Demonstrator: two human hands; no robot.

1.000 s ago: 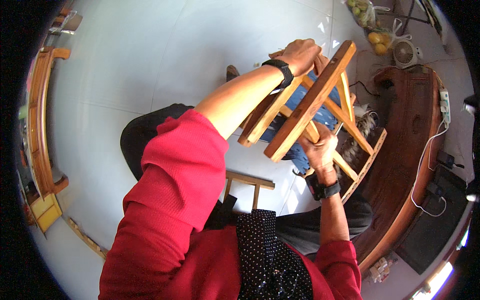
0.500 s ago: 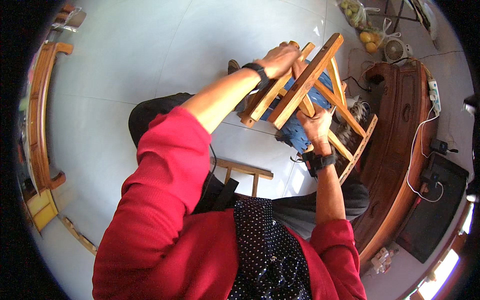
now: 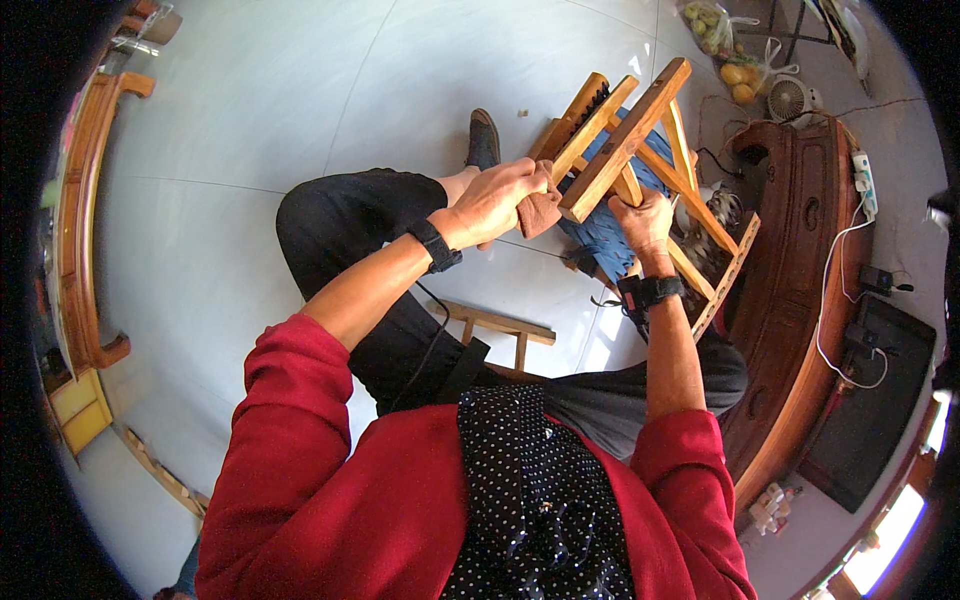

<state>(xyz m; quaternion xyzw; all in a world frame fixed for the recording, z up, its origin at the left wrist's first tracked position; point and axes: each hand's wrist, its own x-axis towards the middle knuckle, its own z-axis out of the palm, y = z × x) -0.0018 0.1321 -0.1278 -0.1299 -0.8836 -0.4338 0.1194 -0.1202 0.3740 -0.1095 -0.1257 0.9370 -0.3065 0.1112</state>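
Note:
My left hand (image 3: 490,205) is closed around a folded brown piece (image 3: 540,210), which looks like sandpaper or cloth. It presses this at the near end of a wooden bar. That bar belongs to a wooden folding stool frame (image 3: 632,135) with crossed legs, tilted up over my lap. One rail (image 3: 738,262) has a row of small holes. Wrapped around a leg of the frame is my right hand (image 3: 645,220), steadying it from the right. Blue cloth (image 3: 605,240) shows beneath the frame.
Another wooden frame (image 3: 505,325) lies in front of my seat. To the right stands a dark wooden cabinet (image 3: 785,290), with a power strip (image 3: 863,185) and white cable beyond. A small fan (image 3: 790,98) and bagged fruit (image 3: 742,80) sit at the far right. Wooden furniture (image 3: 80,220) edges the left.
My left hand has come down and toward me along the bar, uncovering its far end and the brown piece. My left knee and foot show more. The right hand keeps its grip.

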